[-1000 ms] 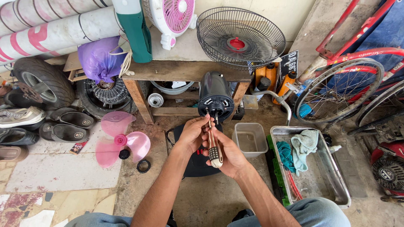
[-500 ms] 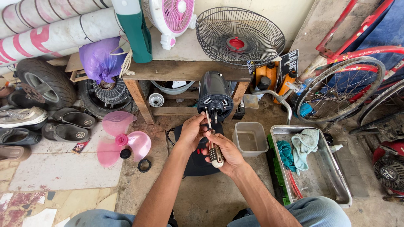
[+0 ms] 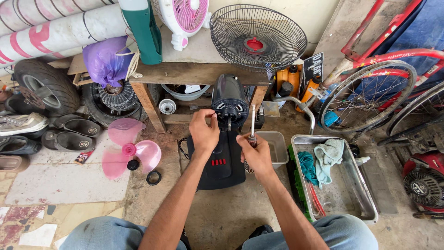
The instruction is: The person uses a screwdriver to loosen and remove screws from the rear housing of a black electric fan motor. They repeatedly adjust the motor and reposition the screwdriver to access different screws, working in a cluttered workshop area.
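On the floor at the left, a detached pink fan blade (image 3: 127, 149) is seen beside a row of shoes (image 3: 44, 134). The left hand (image 3: 204, 133) is curled nearly closed, its fingertips pinched at the front face of the black fan motor (image 3: 229, 102), just beside the bare shaft. The motor sits atop the black fan base (image 3: 222, 162), which stands on the floor below the wooden worktop (image 3: 194, 73). The right hand (image 3: 255, 155) is clamped around the handle of a screwdriver (image 3: 251, 127), whose shank is held upright, close to the motor but apart from it. Further right, a small grey plastic box (image 3: 276, 147) and a metal tray (image 3: 365, 196) holding teal rags are seen.

Compared with half a second earlier, the hands have been drawn apart: the left has been kept at the motor, while the right, with the screwdriver, has been shifted to the right, away from the shaft.
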